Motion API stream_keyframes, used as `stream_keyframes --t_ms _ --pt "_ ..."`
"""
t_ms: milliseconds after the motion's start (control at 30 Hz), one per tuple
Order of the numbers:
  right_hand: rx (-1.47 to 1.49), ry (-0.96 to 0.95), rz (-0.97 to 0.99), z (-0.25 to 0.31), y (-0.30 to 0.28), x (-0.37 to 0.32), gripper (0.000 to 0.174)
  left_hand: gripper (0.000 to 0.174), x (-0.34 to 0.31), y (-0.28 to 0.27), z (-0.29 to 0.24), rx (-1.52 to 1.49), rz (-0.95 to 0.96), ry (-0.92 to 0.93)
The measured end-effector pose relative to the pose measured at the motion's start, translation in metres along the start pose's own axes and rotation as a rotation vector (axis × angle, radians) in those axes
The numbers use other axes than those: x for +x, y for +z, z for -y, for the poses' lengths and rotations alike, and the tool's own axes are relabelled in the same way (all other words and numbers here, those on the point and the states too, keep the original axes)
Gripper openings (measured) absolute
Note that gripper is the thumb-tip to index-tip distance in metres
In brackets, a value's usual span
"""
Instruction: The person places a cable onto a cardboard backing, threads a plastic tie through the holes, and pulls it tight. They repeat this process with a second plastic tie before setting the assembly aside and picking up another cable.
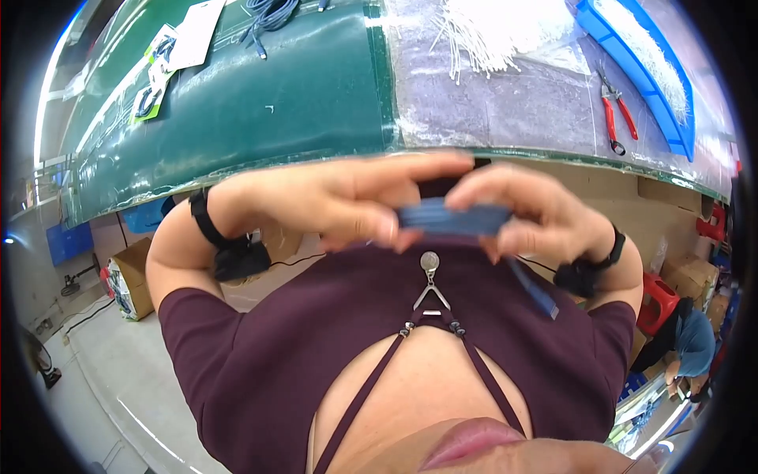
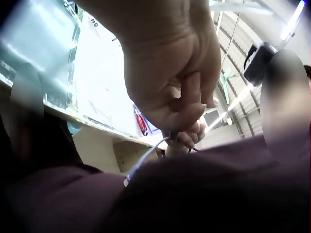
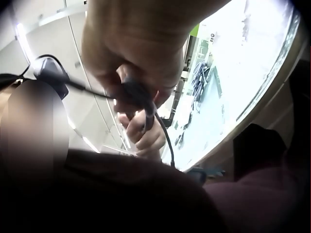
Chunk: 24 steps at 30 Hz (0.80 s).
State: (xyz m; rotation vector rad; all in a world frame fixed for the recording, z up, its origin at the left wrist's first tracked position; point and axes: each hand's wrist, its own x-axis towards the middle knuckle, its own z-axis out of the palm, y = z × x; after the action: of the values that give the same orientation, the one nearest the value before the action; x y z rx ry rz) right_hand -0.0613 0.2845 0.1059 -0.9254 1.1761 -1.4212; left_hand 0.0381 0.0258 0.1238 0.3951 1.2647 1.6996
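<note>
A bundled blue cable (image 1: 442,216), blurred by motion, is held between both hands in front of the chest, just off the table's near edge. The left hand (image 1: 339,197) grips its left end, thumb below and fingers over it. The right hand (image 1: 537,209) pinches the other end with curled fingers. A loose cable end (image 1: 537,296) hangs below the right hand, and in the left wrist view the cable end (image 2: 141,162) also dangles. The right wrist view shows the dark cable loop (image 3: 141,97) in the right hand (image 3: 136,53).
On the table's green mat (image 1: 300,95) lie a coiled cable (image 1: 272,12) and packaged cables (image 1: 154,83). Farther right are white ties (image 1: 474,47), red-handled cutters (image 1: 612,118) and a blue tray (image 1: 651,71). Boxes and a red stool (image 1: 655,304) stand below; another person (image 1: 695,347) is at the lower right.
</note>
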Motion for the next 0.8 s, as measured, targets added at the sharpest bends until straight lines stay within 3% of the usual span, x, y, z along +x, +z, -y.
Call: stream_keyframes --t_ms 100,133,200,233,267,333,367,500,600,633,667,767,800 --pt "0.121 0.122 -0.084 0.004 -0.007 0.006 0.053 0.091 0.01 -0.013 -0.007 -0.17 -0.283 0.306" --pt "0.241 -0.029 -0.127 -0.011 -0.004 0.019 0.053 0.091 0.013 -0.018 -0.003 -0.169 -0.286 0.313" --pt "0.49 -0.33 -0.207 -0.035 0.002 0.038 0.052 0.077 0.017 -0.029 0.012 -0.33 -0.073 0.38" --pt "0.494 -0.328 -0.203 -0.033 0.001 0.036 0.052 0.071 0.017 -0.031 0.015 -0.409 0.035 0.41" --pt "0.458 -0.19 -0.136 -0.026 0.001 0.029 0.05 0.071 0.014 -0.027 0.016 -0.414 0.033 0.407" --pt "0.387 0.093 -0.004 -0.012 0.004 0.012 0.047 0.068 0.004 -0.007 0.017 -0.153 -0.078 0.141" --pt "0.389 0.1 -0.003 -0.004 0.007 0.009 0.047 0.066 0.002 -0.001 0.016 -0.018 -0.133 0.012" --pt "-0.004 -0.151 0.085 0.016 0.01 0.01 0.04 0.061 0.001 0.006 0.003 -0.224 -0.256 0.046" --pt "-0.03 0.252 0.105 -0.001 -0.01 0.026 0.039 0.063 0.014 -0.009 0.0 -0.198 -0.38 0.078" --pt "-0.024 0.257 0.11 -0.002 -0.009 0.023 0.039 0.065 0.016 -0.011 0.002 -0.196 -0.444 0.088" --pt "-0.051 0.232 0.126 -0.001 -0.007 0.018 0.036 0.065 0.015 -0.01 0.004 -0.199 -0.444 0.085" --pt "-0.094 0.184 0.155 -0.001 -0.004 0.011 0.035 0.067 0.002 -0.005 0.008 -0.128 -0.071 0.051" --pt "0.076 0.049 0.08 -0.008 -0.006 0.014 0.034 0.067 -0.002 -0.009 0.007 -0.125 -0.072 0.048"
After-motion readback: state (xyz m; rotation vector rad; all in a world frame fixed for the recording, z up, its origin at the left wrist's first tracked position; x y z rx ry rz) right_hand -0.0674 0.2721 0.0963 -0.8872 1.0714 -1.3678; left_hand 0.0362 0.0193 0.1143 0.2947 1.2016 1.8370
